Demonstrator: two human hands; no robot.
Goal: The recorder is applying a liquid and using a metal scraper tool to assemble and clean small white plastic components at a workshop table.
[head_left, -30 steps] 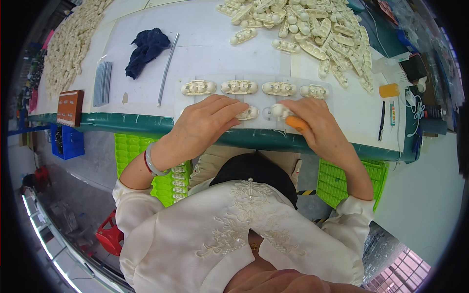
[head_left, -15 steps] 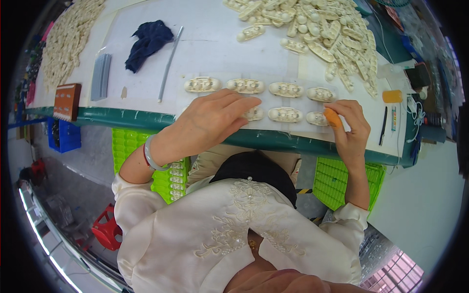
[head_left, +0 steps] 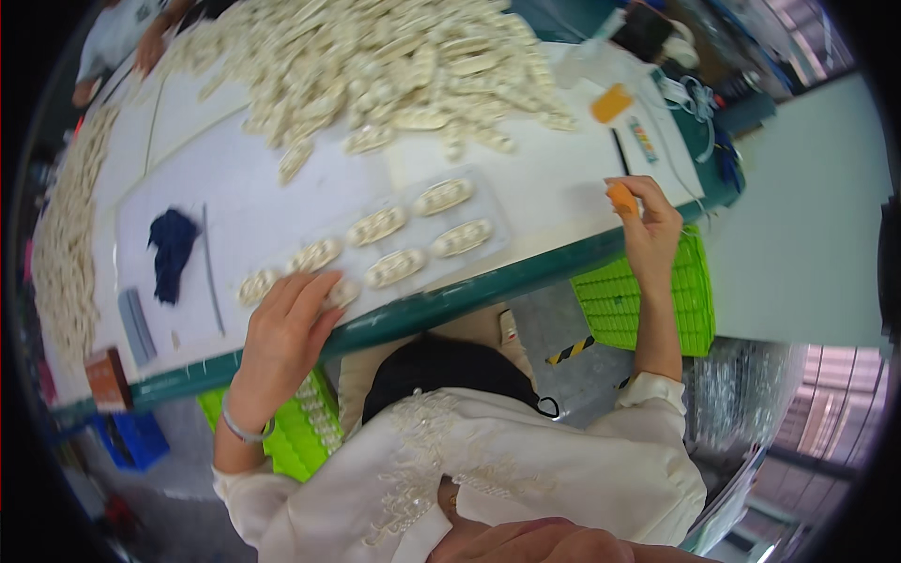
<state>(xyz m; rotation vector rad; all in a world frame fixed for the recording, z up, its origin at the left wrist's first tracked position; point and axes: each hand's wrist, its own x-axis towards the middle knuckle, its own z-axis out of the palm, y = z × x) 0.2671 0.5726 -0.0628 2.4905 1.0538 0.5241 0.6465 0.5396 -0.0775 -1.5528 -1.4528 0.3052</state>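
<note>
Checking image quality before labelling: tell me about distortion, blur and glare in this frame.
Head view: strong fisheye bend curves the green table edge; black vignette rings the rim; the clear tray shows little glare; the right hand and left hand look fairly sharp; lighting is even.

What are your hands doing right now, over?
Left hand flat on clear tray of cream parts. Right hand pinching orange piece at table edge. Nothing blocking.
</note>
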